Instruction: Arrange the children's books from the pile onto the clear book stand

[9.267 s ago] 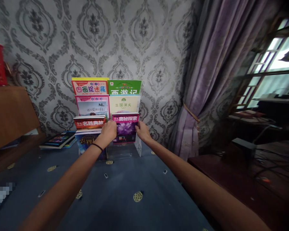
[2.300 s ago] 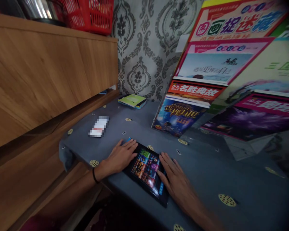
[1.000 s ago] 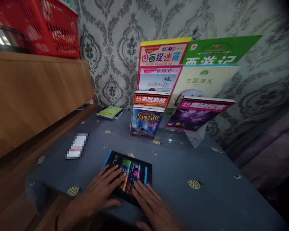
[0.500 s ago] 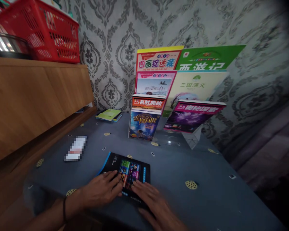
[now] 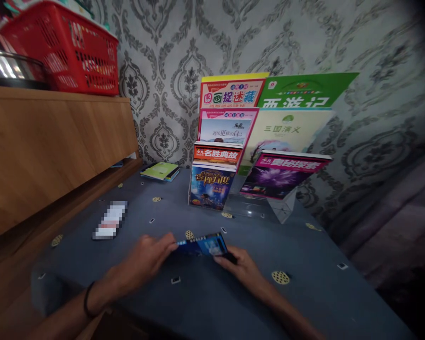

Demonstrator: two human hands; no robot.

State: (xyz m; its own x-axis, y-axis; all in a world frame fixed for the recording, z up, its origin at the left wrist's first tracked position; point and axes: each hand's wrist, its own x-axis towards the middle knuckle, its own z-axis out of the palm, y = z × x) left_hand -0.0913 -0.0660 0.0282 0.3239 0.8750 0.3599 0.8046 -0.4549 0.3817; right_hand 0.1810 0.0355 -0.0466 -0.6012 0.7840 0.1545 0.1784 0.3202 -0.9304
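A thin dark-blue book (image 5: 202,246) is raised off the cloth, tilted so that mostly a narrow strip of its cover shows. My right hand (image 5: 241,265) grips its right end, thumb on the near side. At the left end, my left hand (image 5: 150,255) has its fingers pressed together on the book's edge; it is slightly blurred and wears a dark band at the wrist. Beyond the hands, a clear acrylic stand (image 5: 282,211) bears several upright books, among them a blue one (image 5: 211,186) low at the left and a purple one (image 5: 285,175) at the right.
Small books lie in a stack (image 5: 160,171) by the wall. A pixelated phone-shaped object (image 5: 110,220) rests on the blue-grey tablecloth (image 5: 304,245) at the left. On the wooden cabinet (image 5: 56,151) stand a red basket (image 5: 60,52) and a metal bowl (image 5: 12,68).
The book lay flat with its black side up under both hands. Now it is lifted and tilted, held between the hands, which have moved apart to its two ends.
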